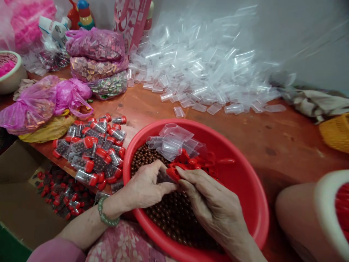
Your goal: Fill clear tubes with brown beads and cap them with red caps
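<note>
Over a red plastic basin [252, 174], my two hands meet. My left hand [147, 185], with a green bead bracelet on its wrist, pinches a small clear plastic tube [163, 177], mostly hidden by the fingers. My right hand [209, 196] grips a red plastic cap [173, 173] at the tube's end; whether it is fully seated I cannot tell. Beneath the hands lie many small brown balls [174, 218]. Loose red caps [203, 160] and several empty clear tubes [174, 140] rest in the basin's far side.
Left of the basin is a pile of capped tubes with brown balls [92, 147]. More fill a cardboard box [16, 182] below. Bags [95, 45] stand behind. A heap of clear tubes [207, 72] lies at the back; a pale tub [300, 207] stands right.
</note>
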`<action>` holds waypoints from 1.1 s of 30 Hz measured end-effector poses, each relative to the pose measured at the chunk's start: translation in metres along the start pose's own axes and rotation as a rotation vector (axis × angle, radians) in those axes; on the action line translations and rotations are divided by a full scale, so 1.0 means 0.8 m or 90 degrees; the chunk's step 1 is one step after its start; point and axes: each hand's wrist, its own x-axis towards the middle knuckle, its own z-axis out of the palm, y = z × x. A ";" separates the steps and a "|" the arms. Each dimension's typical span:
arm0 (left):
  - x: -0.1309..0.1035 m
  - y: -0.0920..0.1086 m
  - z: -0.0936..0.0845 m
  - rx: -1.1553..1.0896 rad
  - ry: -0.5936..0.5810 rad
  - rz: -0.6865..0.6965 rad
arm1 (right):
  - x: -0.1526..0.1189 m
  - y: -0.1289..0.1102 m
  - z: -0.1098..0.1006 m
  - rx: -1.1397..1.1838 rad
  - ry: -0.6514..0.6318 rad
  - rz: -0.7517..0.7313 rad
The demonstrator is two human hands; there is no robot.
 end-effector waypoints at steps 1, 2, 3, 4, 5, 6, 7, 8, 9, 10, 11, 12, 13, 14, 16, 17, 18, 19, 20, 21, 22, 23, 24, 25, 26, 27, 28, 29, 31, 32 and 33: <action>0.000 0.000 0.000 -0.024 0.003 0.001 | 0.001 0.001 0.000 0.008 -0.002 0.006; 0.000 0.001 0.000 -0.047 -0.004 0.002 | 0.003 0.002 -0.001 0.020 -0.010 0.019; 0.000 0.002 0.000 -0.068 -0.017 0.005 | 0.004 0.003 -0.002 0.034 -0.022 0.037; 0.000 0.003 0.000 -0.085 -0.032 0.008 | 0.005 0.004 -0.002 0.047 -0.034 0.056; 0.000 0.004 0.000 -0.094 -0.044 0.008 | 0.004 0.004 -0.003 0.052 -0.044 0.072; 0.000 0.005 0.000 -0.097 -0.048 0.006 | 0.004 0.004 -0.003 0.049 -0.047 0.085; 0.000 0.006 -0.001 -0.095 -0.046 0.003 | 0.002 0.003 -0.003 0.038 -0.039 0.090; 0.000 0.007 -0.001 -0.091 -0.040 -0.001 | 0.000 0.002 -0.002 0.021 -0.023 0.092; 0.001 0.007 -0.001 -0.090 -0.032 -0.004 | -0.002 0.001 -0.001 0.004 0.002 0.092; 0.002 0.007 -0.001 -0.095 -0.026 -0.006 | -0.005 0.000 0.000 -0.009 0.027 0.097; 0.002 0.006 -0.001 -0.106 -0.025 -0.006 | -0.007 -0.002 0.002 -0.016 0.049 0.108; 0.003 0.005 -0.001 -0.120 -0.029 -0.005 | -0.009 -0.003 0.004 -0.017 0.063 0.124; 0.004 0.005 -0.001 -0.137 -0.031 -0.006 | -0.010 -0.004 0.006 -0.016 0.074 0.141; 0.004 0.004 -0.001 -0.154 -0.033 -0.006 | -0.011 -0.005 0.007 -0.015 0.078 0.153; 0.005 0.001 0.000 -0.167 -0.036 0.001 | -0.011 -0.007 0.009 -0.018 0.080 0.149; 0.005 -0.001 0.000 -0.160 -0.034 0.007 | -0.011 -0.009 0.009 -0.024 0.079 0.136; 0.006 -0.003 0.000 -0.144 -0.033 0.016 | -0.010 -0.010 0.009 -0.030 0.079 0.120; 0.006 -0.005 0.000 -0.123 -0.035 0.026 | -0.009 -0.011 0.010 -0.038 0.078 0.105; 0.006 -0.007 0.000 -0.101 -0.041 0.034 | -0.007 -0.013 0.010 -0.046 0.072 0.091; 0.006 -0.008 0.000 -0.084 -0.047 0.039 | -0.006 -0.014 0.010 -0.055 0.065 0.080; 0.006 -0.010 -0.001 -0.072 -0.054 0.041 | -0.005 -0.014 0.010 -0.062 0.055 0.073; 0.006 -0.011 -0.001 -0.063 -0.058 0.041 | -0.004 -0.014 0.010 -0.066 0.048 0.069; 0.007 -0.011 -0.001 -0.059 -0.060 0.040 | -0.004 -0.014 0.010 -0.066 0.045 0.066; 0.007 -0.011 -0.002 -0.061 -0.059 0.040 | -0.004 -0.014 0.011 -0.063 0.042 0.063; 0.007 -0.011 -0.002 -0.067 -0.058 0.042 | -0.004 -0.013 0.012 -0.058 0.044 0.059; 0.007 -0.010 -0.003 -0.074 -0.057 0.046 | -0.004 -0.012 0.012 -0.053 0.044 0.055; 0.007 -0.010 -0.003 -0.079 -0.058 0.051 | -0.005 -0.011 0.012 -0.050 0.042 0.048; 0.007 -0.009 -0.003 -0.080 -0.057 0.052 | -0.005 -0.010 0.012 -0.049 0.039 0.040; 0.007 -0.008 -0.004 -0.059 -0.051 0.043 | -0.006 -0.007 0.011 -0.052 0.026 0.024; 0.006 -0.008 -0.004 -0.043 -0.048 0.035 | -0.005 -0.005 0.010 -0.053 0.017 0.010; 0.006 -0.007 -0.004 -0.028 -0.046 0.028 | -0.005 -0.002 0.009 -0.053 0.011 -0.012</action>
